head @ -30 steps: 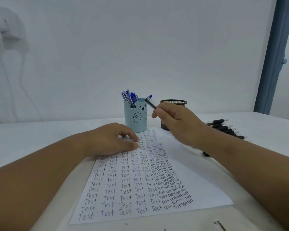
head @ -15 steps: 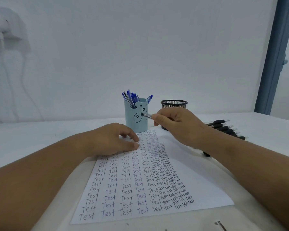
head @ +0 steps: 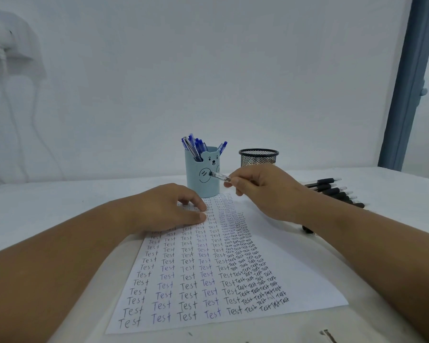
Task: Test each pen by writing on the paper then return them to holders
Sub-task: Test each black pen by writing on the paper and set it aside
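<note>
A white paper [head: 295,276] covered in rows of the word "Test" lies on the table in front of me. My left hand [head: 169,209] rests on its upper left part, fingertips pressing it down. My right hand [head: 263,191] pinches a clear pen [head: 219,176] with a black end, held nearly level above the top of the paper, in front of the blue bear holder [head: 202,172]. That holder carries several blue pens [head: 196,147]. A black mesh holder [head: 258,157] stands to its right, partly behind my right hand.
Several black pens [head: 332,188] lie in a row on the white table [head: 47,206] to the right, behind my right forearm. A white wall rises behind the holders. A blue-grey door frame [head: 406,82] stands at the far right.
My right hand lowered the pen from a raised slant near the blue holder's rim to a nearly level pose in front of the holder. My left hand stayed on the paper.
</note>
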A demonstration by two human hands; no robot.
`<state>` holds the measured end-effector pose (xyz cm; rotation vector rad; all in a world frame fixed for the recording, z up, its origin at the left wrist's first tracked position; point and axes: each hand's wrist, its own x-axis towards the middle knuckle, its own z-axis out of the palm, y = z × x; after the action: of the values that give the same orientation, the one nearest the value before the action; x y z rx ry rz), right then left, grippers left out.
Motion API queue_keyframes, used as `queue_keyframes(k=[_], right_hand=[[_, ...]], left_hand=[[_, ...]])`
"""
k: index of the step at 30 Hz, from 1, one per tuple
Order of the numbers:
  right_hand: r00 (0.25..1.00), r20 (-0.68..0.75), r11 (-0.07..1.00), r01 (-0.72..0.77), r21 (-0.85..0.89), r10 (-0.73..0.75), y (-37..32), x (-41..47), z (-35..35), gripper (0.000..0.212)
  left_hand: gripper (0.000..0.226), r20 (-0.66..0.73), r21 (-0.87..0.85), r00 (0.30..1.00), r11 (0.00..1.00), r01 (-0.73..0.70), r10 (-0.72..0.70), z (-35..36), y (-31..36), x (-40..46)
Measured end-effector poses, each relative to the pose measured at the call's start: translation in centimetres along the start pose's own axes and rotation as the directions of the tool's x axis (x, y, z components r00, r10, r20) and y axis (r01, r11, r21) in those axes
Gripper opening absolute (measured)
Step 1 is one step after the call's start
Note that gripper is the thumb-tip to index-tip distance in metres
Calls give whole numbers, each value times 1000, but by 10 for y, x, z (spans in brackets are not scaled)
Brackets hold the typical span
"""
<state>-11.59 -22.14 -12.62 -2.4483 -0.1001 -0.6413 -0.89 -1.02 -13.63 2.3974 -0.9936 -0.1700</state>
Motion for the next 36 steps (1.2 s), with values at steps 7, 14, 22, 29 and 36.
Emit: queue_keyframes(k=[7,14,22,29,36], right_hand=[[1000,-14,999,5,40,-5,-3,-2,-2,24],[1000,8,998,-18,58,17,-3,-2,-3,24],[999,28,998,31,61,-33,2,1,-3,19],[999,47,979,15,-204,-5,9,6,-44,15],[977,64,919,-167,-357,203,28,-1,-97,35]], left_hand=[[20,-1,15,1000,1000,8,-8,0,3,-2],[20,1,16,1000,1000,19,-19,0,6,-4],[18,-10,7,1000,1000,3,-3,0,2,-2],[17,-45,38,998,998,-43,44,3,4,-2],[19,-127,23,985,993,-117,119,15,12,-4]])
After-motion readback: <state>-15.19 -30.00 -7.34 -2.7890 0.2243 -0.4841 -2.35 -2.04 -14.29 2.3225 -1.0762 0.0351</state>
